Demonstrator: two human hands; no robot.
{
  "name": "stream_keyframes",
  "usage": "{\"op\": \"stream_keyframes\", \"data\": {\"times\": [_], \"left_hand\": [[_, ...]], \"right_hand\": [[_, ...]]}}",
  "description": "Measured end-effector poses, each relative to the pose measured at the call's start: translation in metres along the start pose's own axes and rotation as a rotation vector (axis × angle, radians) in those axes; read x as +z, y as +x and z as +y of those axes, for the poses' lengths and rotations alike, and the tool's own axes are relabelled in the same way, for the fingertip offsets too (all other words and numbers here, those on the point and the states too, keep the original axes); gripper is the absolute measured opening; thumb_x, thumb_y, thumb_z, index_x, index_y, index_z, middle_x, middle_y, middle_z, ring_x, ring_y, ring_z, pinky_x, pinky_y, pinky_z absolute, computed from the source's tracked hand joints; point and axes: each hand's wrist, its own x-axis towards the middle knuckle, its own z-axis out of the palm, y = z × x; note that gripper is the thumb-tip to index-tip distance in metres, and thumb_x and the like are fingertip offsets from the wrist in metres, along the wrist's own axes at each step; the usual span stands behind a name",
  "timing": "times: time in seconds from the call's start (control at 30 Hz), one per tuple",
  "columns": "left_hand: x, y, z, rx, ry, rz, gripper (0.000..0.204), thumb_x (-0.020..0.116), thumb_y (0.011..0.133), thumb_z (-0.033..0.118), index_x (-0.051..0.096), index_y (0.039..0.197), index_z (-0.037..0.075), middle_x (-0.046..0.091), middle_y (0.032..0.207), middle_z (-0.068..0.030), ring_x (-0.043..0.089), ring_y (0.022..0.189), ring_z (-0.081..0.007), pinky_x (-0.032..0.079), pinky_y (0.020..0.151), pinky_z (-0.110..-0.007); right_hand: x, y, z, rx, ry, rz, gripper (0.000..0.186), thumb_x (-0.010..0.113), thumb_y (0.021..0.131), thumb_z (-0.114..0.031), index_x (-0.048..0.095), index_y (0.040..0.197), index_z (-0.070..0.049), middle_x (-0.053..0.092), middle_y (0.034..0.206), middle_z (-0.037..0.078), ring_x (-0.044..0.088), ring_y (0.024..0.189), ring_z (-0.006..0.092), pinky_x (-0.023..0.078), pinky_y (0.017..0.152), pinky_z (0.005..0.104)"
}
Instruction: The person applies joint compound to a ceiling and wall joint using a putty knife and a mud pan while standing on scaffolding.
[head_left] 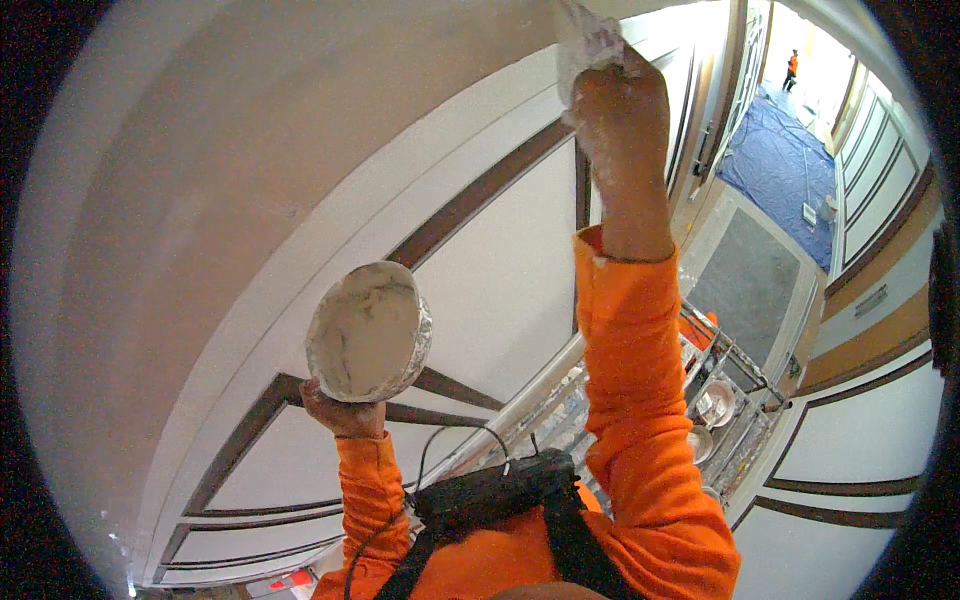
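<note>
My left hand (345,410) supports a round bowl (424,345) from below, its fingers closed at the underside. Off-white wet plaster (368,330) fills the bowl, which is tilted toward me, and crusted smears coat its outside. Raised high, my right hand (625,110) is closed around a plaster-smeared scraper (590,40). The scraper reaches up to the wall surface at the top edge; its blade is blurred, and I cannot tell whether it touches. White residue covers the right fingers and wrist.
A beige wall band (250,170) curves above white panels (500,250) with brown trim. Below me is a splattered metal scaffold platform (735,450) carrying several containers. Farther off, a blue sheet (780,150) covers the floor, and another person (792,68) in orange stands beyond.
</note>
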Motion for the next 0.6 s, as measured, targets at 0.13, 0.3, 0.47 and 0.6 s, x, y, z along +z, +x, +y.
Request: {"op": "stream_keyframes", "data": {"times": [0.13,0.3,0.47,0.6], "left_hand": [[0.025,-0.012,0.009,-0.148,-0.411,0.029,0.069,0.054,0.073,0.044,0.039,0.13,0.008,0.035,0.137,-0.0161,0.032,0.125,-0.0359,0.026,0.103,-0.055],[0.007,-0.016,0.005,-0.08,-0.346,0.004,0.059,0.043,0.083,0.041,0.038,0.129,0.005,0.035,0.137,-0.0154,0.034,0.124,-0.0336,0.027,0.103,-0.05],[0.019,-0.047,0.021,-0.152,-0.34,-0.007,0.063,0.05,0.067,0.033,0.044,0.125,0.008,0.046,0.128,-0.0117,0.045,0.116,-0.0309,0.039,0.095,-0.048],[-0.001,-0.061,0.036,-0.093,-0.356,0.012,0.063,0.049,0.069,0.032,0.042,0.127,0.008,0.045,0.129,-0.013,0.044,0.117,-0.0294,0.037,0.097,-0.045]], "right_hand": [[-0.02,-0.021,-0.078,0.167,0.135,-0.154,0.034,0.051,0.06,-0.003,0.066,0.09,-0.008,0.064,0.075,0.017,0.062,0.063,0.0338,0.052,0.061,0.0416],[-0.033,-0.062,-0.144,0.142,0.404,-0.176,0.044,0.048,0.063,0.0,0.062,0.103,-0.012,0.065,0.082,0.013,0.061,0.066,0.0321,0.05,0.059,0.0401],[-0.045,-0.102,-0.206,0.096,0.467,-0.249,0.046,0.051,0.062,0.002,0.059,0.105,-0.011,0.062,0.1,0.011,0.062,0.078,0.0307,0.052,0.067,0.0386],[-0.051,-0.131,-0.253,0.094,0.566,-0.41,0.044,0.053,0.064,-0.002,0.057,0.107,-0.012,0.062,0.102,0.009,0.062,0.084,0.0299,0.053,0.07,0.0378]]}}
